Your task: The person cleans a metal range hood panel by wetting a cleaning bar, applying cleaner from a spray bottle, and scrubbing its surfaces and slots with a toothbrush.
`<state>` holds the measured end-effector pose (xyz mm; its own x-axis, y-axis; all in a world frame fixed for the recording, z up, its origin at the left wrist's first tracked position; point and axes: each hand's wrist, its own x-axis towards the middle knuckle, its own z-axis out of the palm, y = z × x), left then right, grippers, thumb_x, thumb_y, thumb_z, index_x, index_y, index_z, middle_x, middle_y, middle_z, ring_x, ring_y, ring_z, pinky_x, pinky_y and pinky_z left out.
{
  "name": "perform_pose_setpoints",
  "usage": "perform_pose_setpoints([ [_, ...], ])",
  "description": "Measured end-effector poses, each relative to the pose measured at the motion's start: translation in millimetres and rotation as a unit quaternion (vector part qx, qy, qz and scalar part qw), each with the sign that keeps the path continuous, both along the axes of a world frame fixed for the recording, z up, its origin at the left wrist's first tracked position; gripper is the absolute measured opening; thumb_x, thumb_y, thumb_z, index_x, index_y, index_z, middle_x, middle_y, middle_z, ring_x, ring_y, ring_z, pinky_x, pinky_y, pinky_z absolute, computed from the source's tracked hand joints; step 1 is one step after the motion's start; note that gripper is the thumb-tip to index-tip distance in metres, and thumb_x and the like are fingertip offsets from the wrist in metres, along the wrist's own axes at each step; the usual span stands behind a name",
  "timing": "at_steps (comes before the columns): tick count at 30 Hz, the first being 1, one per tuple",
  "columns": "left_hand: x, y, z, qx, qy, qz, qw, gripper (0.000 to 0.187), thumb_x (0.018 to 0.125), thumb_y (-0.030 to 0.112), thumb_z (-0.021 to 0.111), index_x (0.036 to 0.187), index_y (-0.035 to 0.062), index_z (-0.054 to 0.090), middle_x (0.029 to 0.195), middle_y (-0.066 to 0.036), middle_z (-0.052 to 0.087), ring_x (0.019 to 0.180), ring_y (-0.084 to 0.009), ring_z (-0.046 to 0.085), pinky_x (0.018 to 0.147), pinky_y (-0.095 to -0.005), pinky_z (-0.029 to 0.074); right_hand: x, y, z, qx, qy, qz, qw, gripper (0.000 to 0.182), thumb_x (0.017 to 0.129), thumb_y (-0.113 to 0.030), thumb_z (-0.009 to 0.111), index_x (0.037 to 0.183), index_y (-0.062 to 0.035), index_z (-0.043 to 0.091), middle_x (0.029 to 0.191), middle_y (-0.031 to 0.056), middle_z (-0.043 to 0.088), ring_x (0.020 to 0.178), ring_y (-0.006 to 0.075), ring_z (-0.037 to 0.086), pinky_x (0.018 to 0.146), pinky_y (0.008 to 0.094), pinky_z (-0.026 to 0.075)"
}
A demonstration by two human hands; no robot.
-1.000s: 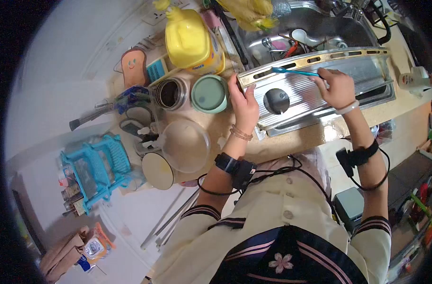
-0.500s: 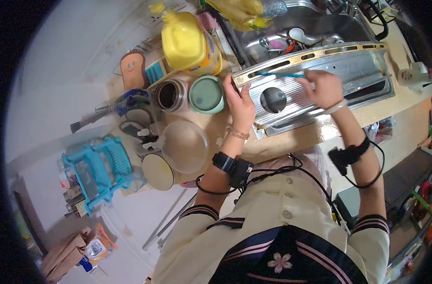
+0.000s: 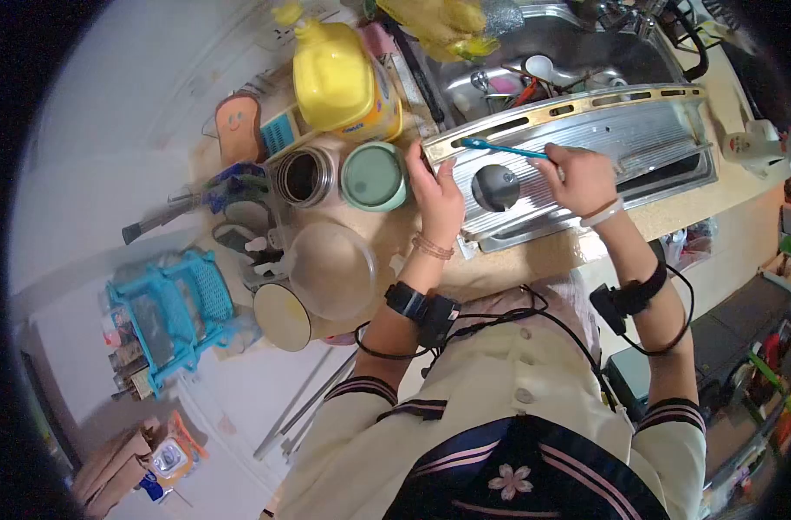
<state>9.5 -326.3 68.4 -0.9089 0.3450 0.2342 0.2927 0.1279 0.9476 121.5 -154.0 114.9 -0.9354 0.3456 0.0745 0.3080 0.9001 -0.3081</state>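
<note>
A long ribbed metal panel (image 3: 577,143) with a slotted, yellow-stained edge lies tilted across the sink's front part. My left hand (image 3: 437,195) grips the panel's left end, thumb on the near side and fingers at the edge. In my right hand (image 3: 582,180) is a thin blue brush (image 3: 508,148), its head resting at a slot near the panel's left end. A round hole shows in the panel below the brush. Left of my left hand stands a green-lidded container (image 3: 374,176), beside an open metal-rimmed jar (image 3: 305,177).
The steel sink (image 3: 577,43) holds spoons and other utensils. A yellow jug (image 3: 333,78) stands at its left. A clear round lid (image 3: 332,270), a blue rack (image 3: 175,316) and a sponge with a face (image 3: 239,127) are further left. A white bottle (image 3: 753,146) is at the right.
The brush and my right hand have shifted slightly, and the brush now shows more broadly at the slot. The whole view has moved a little. My left hand keeps its hold.
</note>
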Motion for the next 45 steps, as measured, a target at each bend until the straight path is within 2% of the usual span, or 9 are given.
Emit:
perform_pose_setpoints([
  [7, 4.6, -1.5, -3.6, -0.019, 0.01, 0.003, 1.0, 0.043, 0.084, 0.0, 0.048, 0.124, -0.004, 0.032, 0.113, -0.021, 0.046, 0.106, -0.0293, 0.046, 0.094, -0.0349, 0.033, 39.1, 46.6, 18.8, 0.051, -0.019, -0.071, 0.996, 0.04, 0.087, -0.043, 0.046, 0.069, -0.0083, 0.055, 0.058, 0.0145, 0.057, 0.056, 0.0352, 0.057, 0.049, 0.0434, 0.044],
  [15, 0.8, -2.6, 5.9, 0.115, -0.03, -0.033, 0.992, 0.048, 0.081, 0.002, 0.057, 0.123, 0.0017, 0.035, 0.115, -0.016, 0.047, 0.109, -0.0251, 0.045, 0.095, -0.0321, 0.034, 65.3, 50.2, 18.2, -0.121, 0.062, -0.158, 0.978, 0.029, 0.092, -0.032, 0.042, 0.086, -0.0058, 0.053, 0.066, 0.0192, 0.058, 0.063, 0.0407, 0.055, 0.053, 0.0476, 0.041],
  [19, 8.6, -7.0, 44.6, -0.077, 0.145, 0.02, 0.986, 0.053, 0.074, 0.01, 0.067, 0.12, 0.0027, 0.041, 0.115, -0.015, 0.048, 0.111, -0.0298, 0.044, 0.097, -0.0371, 0.033, 80.8, 57.9, 8.1, -0.168, 0.086, -0.172, 0.967, 0.021, 0.091, -0.022, 0.045, 0.098, -0.0033, 0.05, 0.073, 0.0244, 0.058, 0.069, 0.0419, 0.057, 0.056, 0.0477, 0.042],
  [22, 9.4, 9.1, 76.1, -0.215, 0.307, -0.006, 0.927, 0.054, 0.067, 0.022, 0.071, 0.114, 0.0065, 0.05, 0.11, -0.01, 0.053, 0.108, -0.0281, 0.045, 0.099, -0.0443, 0.028, 80.6, 49.5, 11.3, -0.202, 0.121, -0.173, 0.956, 0.017, 0.09, -0.017, 0.046, 0.099, -0.0032, 0.05, 0.071, 0.023, 0.059, 0.069, 0.041, 0.058, 0.055, 0.047, 0.042],
  [26, 4.2, 32.9, 73.7, -0.342, 0.347, -0.083, 0.869, 0.044, 0.071, 0.029, 0.065, 0.113, 0.019, 0.056, 0.1, 0.0, 0.06, 0.094, -0.0214, 0.053, 0.086, -0.0363, 0.036, 57.9, 19.9, 17.3, -0.23, 0.054, -0.159, 0.959, 0.019, 0.089, -0.02, 0.047, 0.098, -0.0029, 0.049, 0.069, 0.0223, 0.059, 0.067, 0.0408, 0.058, 0.057, 0.046, 0.043],
  [31, 6.7, 46.9, 65.4, -0.319, 0.33, -0.077, 0.885, 0.034, 0.071, 0.028, 0.065, 0.104, 0.0217, 0.063, 0.094, 0.001, 0.062, 0.083, -0.0195, 0.054, 0.078, -0.034, 0.036, 40.9, -15.7, 20.6, -0.18, -0.018, -0.077, 0.98, 0.023, 0.09, -0.024, 0.042, 0.092, -0.0018, 0.048, 0.065, 0.0247, 0.058, 0.064, 0.0429, 0.057, 0.056, 0.0504, 0.044],
  [36, 5.2, 50.3, 57.0, -0.302, 0.351, -0.048, 0.885, 0.034, 0.07, 0.028, 0.067, 0.104, 0.023, 0.064, 0.093, 0.001, 0.062, 0.083, -0.0191, 0.053, 0.076, -0.0327, 0.036, 57.5, 19.0, 8.9, -0.165, 0.021, -0.177, 0.97, 0.024, 0.091, -0.024, 0.04, 0.089, -0.0022, 0.051, 0.06, 0.023, 0.057, 0.059, 0.0425, 0.057, 0.054, 0.0519, 0.044],
  [39, 3.9, 48.4, 53.9, -0.309, 0.351, -0.042, 0.883, 0.035, 0.07, 0.029, 0.067, 0.104, 0.0227, 0.065, 0.094, 0.001, 0.063, 0.082, -0.0191, 0.053, 0.075, -0.0323, 0.035, 46.5, -22.7, 17.6, -0.111, -0.008, -0.085, 0.99, 0.027, 0.091, -0.025, 0.038, 0.086, -0.0022, 0.052, 0.06, 0.0224, 0.057, 0.058, 0.0415, 0.057, 0.053, 0.0516, 0.045],
  [45, -0.4, 50.7, 47.9, -0.299, 0.355, -0.034, 0.885, 0.035, 0.069, 0.028, 0.069, 0.103, 0.0224, 0.065, 0.093, 0.0, 0.063, 0.082, -0.0187, 0.053, 0.075, -0.0326, 0.035, 49.0, -0.2, 2.2, -0.124, 0.003, -0.156, 0.98, 0.025, 0.09, -0.029, 0.041, 0.09, -0.0086, 0.054, 0.062, 0.0202, 0.059, 0.061, 0.0399, 0.059, 0.054, 0.0488, 0.047],
])
